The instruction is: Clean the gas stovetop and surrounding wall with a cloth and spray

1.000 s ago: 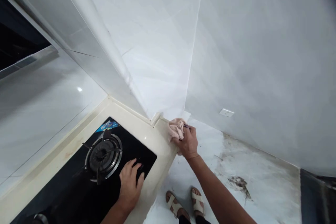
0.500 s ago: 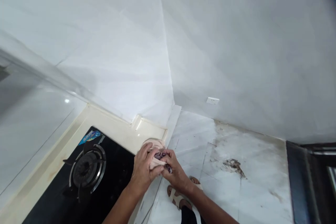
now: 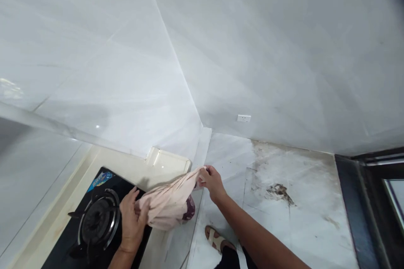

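A pale pink cloth [image 3: 168,201] with a dark purple patterned patch hangs stretched between my two hands, over the counter's end beside the stove. My left hand [image 3: 131,218] grips its left end, above the right edge of the black gas stove [image 3: 126,193]. At the cloth's upper right corner, my right hand [image 3: 212,183] pinches the fabric between thumb and fingers. The middle of the cloth sags in loose folds, and its lower part drapes toward the counter's front edge.
The stove's round burner [image 3: 99,218] lies left of my left hand. A cream countertop [image 3: 170,164] with a raised rim ends near the wall corner. On the right, the marbled floor [image 3: 233,164] has a dark stain [image 3: 280,193]. A socket [image 3: 244,118] sits on the wall. My sandalled foot [image 3: 216,238] stands below.
My hands were close together around the bunched cloth. They have moved apart, the left one leftward and the right one slightly up and right, and the cloth is now spread between them.
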`<state>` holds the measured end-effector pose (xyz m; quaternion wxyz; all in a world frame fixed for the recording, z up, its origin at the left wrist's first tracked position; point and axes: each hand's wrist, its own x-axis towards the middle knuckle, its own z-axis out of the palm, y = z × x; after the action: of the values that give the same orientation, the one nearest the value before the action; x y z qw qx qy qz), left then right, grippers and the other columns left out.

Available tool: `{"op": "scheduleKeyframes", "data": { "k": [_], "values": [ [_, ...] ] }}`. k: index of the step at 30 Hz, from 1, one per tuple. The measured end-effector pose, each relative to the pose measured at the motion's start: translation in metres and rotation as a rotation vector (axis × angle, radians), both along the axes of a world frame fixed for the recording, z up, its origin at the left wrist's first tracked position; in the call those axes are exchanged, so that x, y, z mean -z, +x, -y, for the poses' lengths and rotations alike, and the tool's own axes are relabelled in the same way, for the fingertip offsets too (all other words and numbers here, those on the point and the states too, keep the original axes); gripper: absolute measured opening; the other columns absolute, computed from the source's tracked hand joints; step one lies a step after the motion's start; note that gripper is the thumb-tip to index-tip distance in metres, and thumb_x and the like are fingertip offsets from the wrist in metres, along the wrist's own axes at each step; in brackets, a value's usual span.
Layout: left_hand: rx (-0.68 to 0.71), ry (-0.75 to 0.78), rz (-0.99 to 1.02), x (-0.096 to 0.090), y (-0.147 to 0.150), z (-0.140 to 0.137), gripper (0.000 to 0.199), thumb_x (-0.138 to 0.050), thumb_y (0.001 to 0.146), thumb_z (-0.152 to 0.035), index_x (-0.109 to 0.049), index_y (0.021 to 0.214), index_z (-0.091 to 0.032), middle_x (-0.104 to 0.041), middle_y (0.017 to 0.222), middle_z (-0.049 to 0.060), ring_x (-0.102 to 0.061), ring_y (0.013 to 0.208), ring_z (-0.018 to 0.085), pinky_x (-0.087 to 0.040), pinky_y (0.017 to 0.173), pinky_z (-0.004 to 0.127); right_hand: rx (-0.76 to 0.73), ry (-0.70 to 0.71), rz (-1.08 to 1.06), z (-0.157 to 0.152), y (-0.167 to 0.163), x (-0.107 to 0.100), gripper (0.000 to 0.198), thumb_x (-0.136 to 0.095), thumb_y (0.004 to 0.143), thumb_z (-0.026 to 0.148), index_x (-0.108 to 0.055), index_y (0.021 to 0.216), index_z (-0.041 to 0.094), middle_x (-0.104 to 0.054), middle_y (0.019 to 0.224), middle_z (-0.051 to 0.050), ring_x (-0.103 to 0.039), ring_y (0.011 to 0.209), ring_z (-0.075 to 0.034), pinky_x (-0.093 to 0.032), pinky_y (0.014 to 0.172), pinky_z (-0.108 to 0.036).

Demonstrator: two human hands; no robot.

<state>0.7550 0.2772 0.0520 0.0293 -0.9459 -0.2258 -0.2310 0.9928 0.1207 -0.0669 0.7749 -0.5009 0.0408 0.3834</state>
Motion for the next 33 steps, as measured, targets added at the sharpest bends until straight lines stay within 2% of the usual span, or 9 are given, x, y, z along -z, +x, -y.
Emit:
{"op": "scheduleKeyframes", "data": {
  "k": [3, 6, 9, 11, 15, 18, 24, 29, 33],
  "values": [
    [0.094, 0.02, -0.165, 0.025, -0.006, 0.008, 0.043, -0.052, 0.093, -0.036, -0.049, 0.132, -0.018, -0.052, 0.136, 0.017, -0.049, 0.126, 0.032, -0.044, 0.102, 0.053, 0.051, -0.034, 0.065, -0.035, 0.006, -0.001, 0.038, -0.06, 0.072, 0.056, -0.048, 0.082, 0.022, -0.048, 0.07, 0.005, -0.049, 0.06, -0.012, -0.045, 0.054, -0.025],
    [0.101, 0.033, -0.21, 0.037, -0.01, 0.014, 0.043, -0.051, 0.093, -0.034, -0.05, 0.133, -0.018, -0.054, 0.134, 0.017, -0.051, 0.124, 0.031, -0.042, 0.103, 0.052, 0.072, -0.109, 0.153, -0.047, -0.013, 0.0, 0.037, -0.059, 0.074, 0.055, -0.04, 0.07, 0.023, -0.038, 0.064, 0.007, -0.04, 0.06, -0.011, -0.038, 0.056, -0.023],
    [0.054, 0.031, -0.226, 0.037, -0.011, 0.014, 0.043, -0.051, 0.092, -0.036, -0.052, 0.131, -0.018, -0.056, 0.132, 0.017, -0.053, 0.121, 0.032, -0.043, 0.102, 0.05, 0.042, -0.168, 0.232, -0.035, -0.047, 0.001, 0.041, -0.059, 0.074, 0.055, -0.034, 0.062, 0.024, -0.034, 0.058, 0.008, -0.035, 0.058, -0.012, -0.032, 0.056, -0.024],
    [0.035, 0.033, -0.237, 0.036, -0.01, 0.014, 0.044, -0.05, 0.092, -0.038, -0.053, 0.131, -0.018, -0.056, 0.132, 0.017, -0.054, 0.12, 0.031, -0.043, 0.101, 0.05, 0.008, -0.184, 0.273, -0.029, -0.057, 0.001, 0.04, -0.061, 0.071, 0.053, -0.037, 0.059, 0.024, -0.037, 0.056, 0.007, -0.036, 0.057, -0.013, -0.031, 0.056, -0.025],
    [0.033, 0.048, -0.231, 0.036, -0.01, 0.015, 0.043, -0.049, 0.093, -0.038, -0.053, 0.13, -0.018, -0.057, 0.13, 0.017, -0.055, 0.118, 0.031, -0.044, 0.099, 0.049, 0.04, -0.3, 0.362, -0.04, -0.025, -0.005, 0.031, -0.065, 0.069, 0.049, -0.046, 0.068, 0.024, -0.048, 0.063, 0.005, -0.044, 0.062, -0.015, -0.035, 0.059, -0.026],
    [0.033, 0.051, -0.215, 0.038, -0.012, 0.015, 0.042, -0.051, 0.092, -0.037, -0.053, 0.129, -0.017, -0.057, 0.129, 0.016, -0.055, 0.118, 0.03, -0.044, 0.099, 0.049, 0.082, -0.33, 0.4, -0.051, -0.003, -0.012, 0.031, -0.064, 0.071, 0.048, -0.045, 0.076, 0.024, -0.051, 0.07, 0.003, -0.047, 0.067, -0.016, -0.038, 0.063, -0.027],
    [0.017, 0.029, -0.2, 0.039, -0.013, 0.016, 0.041, -0.051, 0.091, -0.038, -0.057, 0.127, -0.019, -0.059, 0.129, 0.015, -0.055, 0.119, 0.03, -0.045, 0.098, 0.047, 0.035, -0.33, 0.528, -0.036, -0.036, -0.013, 0.026, -0.05, 0.085, 0.048, -0.044, 0.078, 0.024, -0.049, 0.068, 0.003, -0.047, 0.064, -0.017, -0.038, 0.06, -0.028],
    [0.026, 0.03, -0.174, 0.036, -0.012, 0.018, 0.041, -0.052, 0.091, -0.036, -0.057, 0.127, -0.017, -0.059, 0.129, 0.015, -0.055, 0.119, 0.03, -0.045, 0.098, 0.046, 0.064, -0.355, 0.712, -0.046, -0.014, -0.013, 0.022, -0.046, 0.086, 0.043, -0.041, 0.074, 0.024, -0.046, 0.076, 0.001, -0.046, 0.074, -0.018, -0.038, 0.068, -0.029],
    [0.031, 0.01, -0.184, 0.034, -0.011, 0.02, 0.041, -0.051, 0.091, -0.037, -0.057, 0.127, -0.018, -0.059, 0.129, 0.015, -0.055, 0.118, 0.029, -0.045, 0.097, 0.047, 0.02, -0.352, 0.776, -0.042, -0.028, -0.012, 0.024, -0.043, 0.091, 0.042, -0.044, 0.075, 0.023, -0.046, 0.077, 0.001, -0.046, 0.073, -0.017, -0.036, 0.069, -0.029]
  ]
}}
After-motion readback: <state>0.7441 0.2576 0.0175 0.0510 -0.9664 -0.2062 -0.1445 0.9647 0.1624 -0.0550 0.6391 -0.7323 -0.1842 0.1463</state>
